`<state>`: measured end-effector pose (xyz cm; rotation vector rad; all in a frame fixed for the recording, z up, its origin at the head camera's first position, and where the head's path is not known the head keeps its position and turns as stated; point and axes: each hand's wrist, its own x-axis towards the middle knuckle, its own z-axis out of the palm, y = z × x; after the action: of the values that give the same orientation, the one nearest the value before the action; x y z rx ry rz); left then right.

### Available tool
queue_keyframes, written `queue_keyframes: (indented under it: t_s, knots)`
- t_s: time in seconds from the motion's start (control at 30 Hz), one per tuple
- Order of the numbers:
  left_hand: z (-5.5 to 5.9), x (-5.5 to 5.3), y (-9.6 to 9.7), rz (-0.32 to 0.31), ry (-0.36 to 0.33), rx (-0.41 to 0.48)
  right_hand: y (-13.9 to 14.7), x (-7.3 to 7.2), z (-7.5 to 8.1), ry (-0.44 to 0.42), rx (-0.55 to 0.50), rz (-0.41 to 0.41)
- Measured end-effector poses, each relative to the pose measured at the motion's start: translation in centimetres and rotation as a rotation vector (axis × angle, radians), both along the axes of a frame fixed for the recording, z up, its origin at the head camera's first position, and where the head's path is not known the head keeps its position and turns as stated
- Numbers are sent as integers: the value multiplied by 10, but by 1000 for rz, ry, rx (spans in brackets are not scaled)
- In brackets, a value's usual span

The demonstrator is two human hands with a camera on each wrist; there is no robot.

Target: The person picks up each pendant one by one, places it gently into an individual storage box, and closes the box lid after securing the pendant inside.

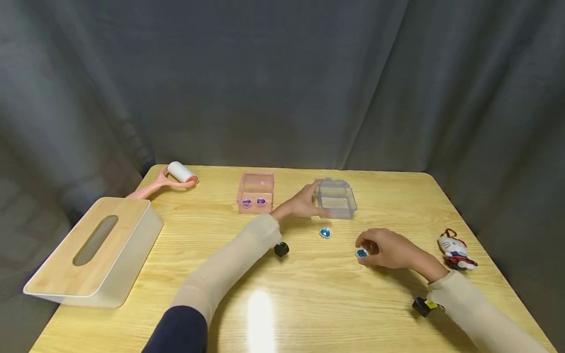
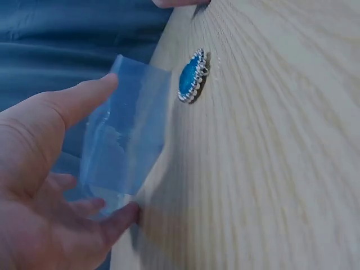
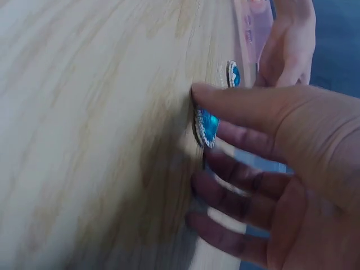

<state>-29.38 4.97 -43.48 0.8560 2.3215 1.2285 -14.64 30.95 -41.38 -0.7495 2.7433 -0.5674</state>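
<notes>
My left hand [image 1: 303, 202] grips the left side of an open, clear bluish plastic box [image 1: 339, 212], its thumb at the near side and a finger at the back. In the left wrist view, the thumb lies against the box wall [image 2: 126, 118]. At the table's right, my right hand [image 1: 390, 249] holds a blue gem with a silver beaded rim [image 1: 361, 253] between thumb and fingers, low at the tabletop. The thumb partly covers that gem [image 3: 208, 126] in the right wrist view. A matching blue gem [image 1: 324, 233] lies in front of the box.
An open pink box [image 1: 256, 209] holds two purple gems [image 1: 261, 201]. Farther left are a pink-handled lint roller [image 1: 161, 181] and a wood-topped tissue box [image 1: 132, 255]. A white plush keychain [image 1: 456, 251] lies near the right edge. Dark curtains [image 1: 282, 88] stand behind the table.
</notes>
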Motion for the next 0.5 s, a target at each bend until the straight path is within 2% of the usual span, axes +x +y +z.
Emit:
queue_keyframes:
  t_s: [0.1, 0.17, 0.37, 0.5]
  knots:
    - [-4, -2, 4, 1, -26, 54, 2, -2, 0, -10, -50, 50]
    - [-7, -3, 6, 8, -20, 56, 3, -3, -1, -17, -67, 76]
    - [-5, -6, 8, 24, 77, 4, 8, -14, -5, 2, -100, 111]
    - [-4, -5, 8, 33, 72, -43, 12, -21, -3, -43, -129, 130]
